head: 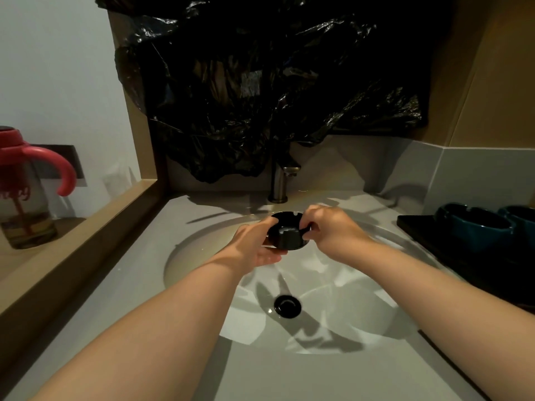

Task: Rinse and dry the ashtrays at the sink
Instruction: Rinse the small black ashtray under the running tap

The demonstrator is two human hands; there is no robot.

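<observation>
At the far left of the frame a clear bottle with a red lid and a red loop handle stands on a wooden ledge. A little drink sits in the bottom of it. Next to the ledge, the pale counter holds a big round sink. A crinkly black plastic bag hangs on the wall across the top middle of the frame. Its lower edge comes down to the metal faucet, which stands at the back of the sink. A bare arm reaches in from the lower left. Its left hand holds a small black ashtray from the left side, with the thumb up on the rim and the fingers tucked under the bottom. The ashtray is in the air over the back part of the sink, just in front of the faucet and right side up. Below it, in the low middle of the bowl, is the round black drain. The right hand comes from the lower right and grips the right edge of the same ashtray with bent fingers. At the right edge of the frame a flat black tray lies on the counter. On it sit two dark teal ashtrays, side by side and well apart from the hands.
</observation>
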